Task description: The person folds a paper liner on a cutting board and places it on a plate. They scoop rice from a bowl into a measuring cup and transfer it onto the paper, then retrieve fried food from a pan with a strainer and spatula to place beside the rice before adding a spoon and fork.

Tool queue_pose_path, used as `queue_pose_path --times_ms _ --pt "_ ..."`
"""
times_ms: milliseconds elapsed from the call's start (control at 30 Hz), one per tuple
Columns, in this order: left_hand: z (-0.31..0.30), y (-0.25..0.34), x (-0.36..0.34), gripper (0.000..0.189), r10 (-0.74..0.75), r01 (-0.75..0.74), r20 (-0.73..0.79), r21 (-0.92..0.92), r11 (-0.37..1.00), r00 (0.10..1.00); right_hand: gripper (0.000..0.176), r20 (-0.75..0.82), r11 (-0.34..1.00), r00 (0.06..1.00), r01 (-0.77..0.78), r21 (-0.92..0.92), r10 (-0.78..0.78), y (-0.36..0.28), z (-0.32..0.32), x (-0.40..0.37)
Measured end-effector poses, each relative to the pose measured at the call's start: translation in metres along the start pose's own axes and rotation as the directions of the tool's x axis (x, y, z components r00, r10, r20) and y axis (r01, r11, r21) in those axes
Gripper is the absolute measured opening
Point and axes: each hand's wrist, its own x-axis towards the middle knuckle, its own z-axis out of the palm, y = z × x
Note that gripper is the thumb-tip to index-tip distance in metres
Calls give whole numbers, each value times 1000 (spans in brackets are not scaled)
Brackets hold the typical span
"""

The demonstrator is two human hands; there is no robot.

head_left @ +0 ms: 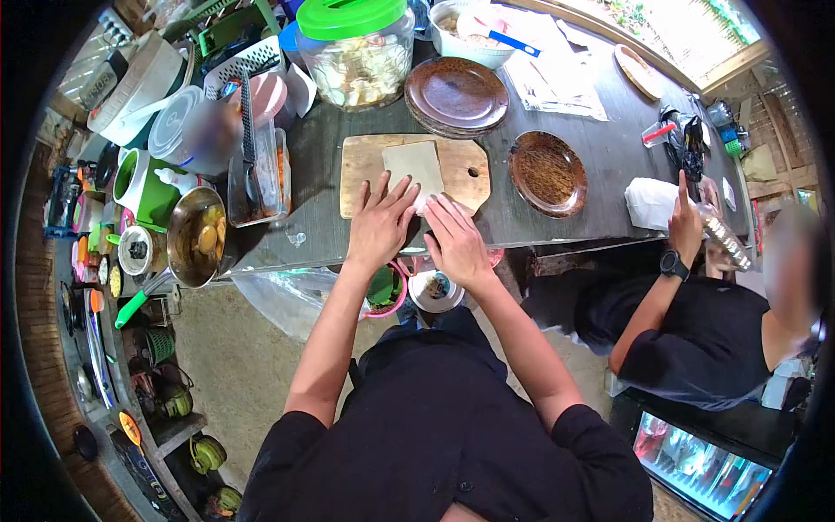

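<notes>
A wooden cutting board (361,157) lies near the table's front edge, with a square brownish sheet (414,162) flat on it. My left hand (380,219) rests at the board's lower edge, fingers spread over the sheet's lower left corner. Beside it, my right hand (456,239) has its fingers stretched out over the board's lower edge. Between the fingertips of both hands shows a small pale, whitish piece (424,200), partly hidden by the fingers.
Right of the board is a brown plate (548,174); behind stand stacked plates (457,94) and a green-lidded jar (355,61). A pan (197,235) and a container (274,178) are left. A co-worker (696,322) sits at right.
</notes>
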Motion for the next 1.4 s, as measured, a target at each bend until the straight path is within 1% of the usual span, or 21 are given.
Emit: queue_pose_path --times_ms 100,167,400,500,567,633,700,800,867,1000,1033,1067,1100,1167,1233,1300,1333,1367,1400 --pt "2 1 0 35 -5 5 -19 -6 1000 1000 48 -20 1000 1000 -11 -2 10 0 1 -1" --pt "2 2 1 34 -49 47 -30 -60 997 998 48 -28 1000 1000 -11 1 11 1 1 -1" --pt "2 0 1 35 -42 39 -34 -75 996 999 39 -86 1000 996 -16 -10 15 2 7 -4" --pt "2 1 -1 36 -41 40 -19 -57 998 999 38 -76 999 997 -9 -35 7 0 6 -3" --pt "1 2 -2 38 -41 41 -22 38 998 999 38 -63 998 998 -3 -61 -1 0 3 -2" --pt "0 2 -3 39 -40 41 -13 51 998 999 41 -23 995 999 38 -97 -40 1 -1 -3" --pt "-3 0 -4 41 -41 42 -7 70 997 999 39 -11 997 1000 10 -76 -11 7 -4 -9" --pt "-8 -1 -1 45 -22 20 23 93 995 999 35 -53 987 996 -78 -142 72 10 -11 -13" --pt "-11 -1 -1 50 -36 24 97 121 992 995 35 -54 983 995 -86 -162 79 2 -15 -10" --pt "-8 -2 0 54 -3 -5 72 117 993 997 35 -62 983 998 -41 -180 30 3 -10 -3" --pt "-11 -2 1 55 -12 -3 107 139 990 994 35 -73 982 997 -29 -186 15 3 -11 0" --pt "-14 -2 -1 57 -23 -1 148 161 987 989 31 -75 981 997 -46 -190 32 5 -16 -1" --pt "-18 -1 -2 57 -18 -5 142 165 986 990 31 -83 980 996 -45 -192 29 7 -20 -5" --pt "-23 -1 1 57 -4 -17 161 126 992 987 30 -117 967 988 -122 -223 98 16 -24 -10" --pt "-19 -3 -2 56 8 -26 150 120 992 989 28 -149 970 986 -110 -218 79 17 -25 -7" --pt "-12 -5 -2 52 66 -75 76 129 989 995 26 -179 974 981 -109 -197 74 14 -24 -2" --pt "-13 -4 -4 51 65 -71 64 93 993 996 26 -232 978 969 -120 -170 78 13 -21 1" --pt "-14 -5 -3 51 70 -75 58 97 992 996 26 -240 978 968 -118 -171 74 11 -18 2" --pt "-20 -3 -1 50 63 -66 47 56 996 997 24 -258 977 945 -212 -9 203 9 -17 2"
